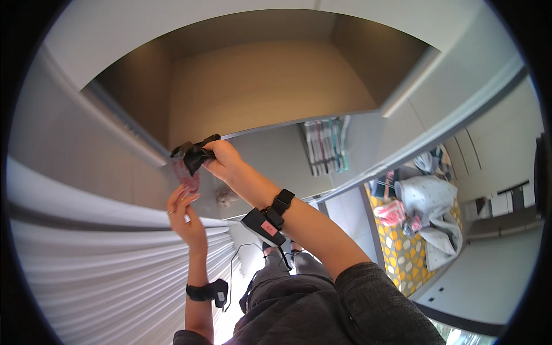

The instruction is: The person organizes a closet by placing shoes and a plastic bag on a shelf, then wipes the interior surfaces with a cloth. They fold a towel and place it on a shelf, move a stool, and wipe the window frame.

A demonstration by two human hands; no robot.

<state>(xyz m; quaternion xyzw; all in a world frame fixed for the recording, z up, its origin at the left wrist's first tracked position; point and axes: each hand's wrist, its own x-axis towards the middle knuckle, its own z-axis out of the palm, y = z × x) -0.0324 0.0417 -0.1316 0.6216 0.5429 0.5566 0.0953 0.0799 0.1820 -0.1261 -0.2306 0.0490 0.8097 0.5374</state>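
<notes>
My right hand [223, 159] is closed around a bunched black piece of thin, soft material [197, 156], at the left end of an open shelf's front edge. Below the black material hangs a limp, reddish, partly see-through strip or bag [186, 173]; its exact kind is unclear. My left hand [186, 215] is raised just under it with fingers apart. Its fingertips overlap the lower end of the reddish piece in the view, and whether they touch it cannot be told.
An open cabinet compartment [267, 82] lies in front. Beneath its edge, several folded or hung items [325, 146] stand in a row. White pleated curtains [129, 276] run along the left. At right, clothes [424, 194] lie on a yellow patterned surface [394, 254]. A cable [231, 267] hangs by my legs.
</notes>
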